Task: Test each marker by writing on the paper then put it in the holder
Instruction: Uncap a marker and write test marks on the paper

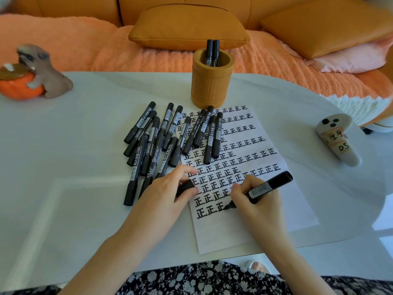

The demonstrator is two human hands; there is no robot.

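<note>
My right hand (pixel 258 204) grips an uncapped black marker (pixel 269 187), its tip touching the white paper (pixel 255 228) at the end of the lowest row of written characters. My left hand (pixel 168 192) rests on the paper's left edge, fingers closed on the black marker cap (pixel 185 186). A pile of several capped black markers (pixel 161 141) lies across the table and the paper's upper left. The tan cylindrical holder (pixel 210 86) stands upright just beyond the paper, with two black markers (pixel 212 52) upright inside it.
The white table (pixel 74 199) bears a pumpkin-and-animal figurine (pixel 32 75) at far left and a small white ghost-like object with labels (pixel 338 139) at right. An orange sofa with cushions (pixel 189 28) runs behind the table.
</note>
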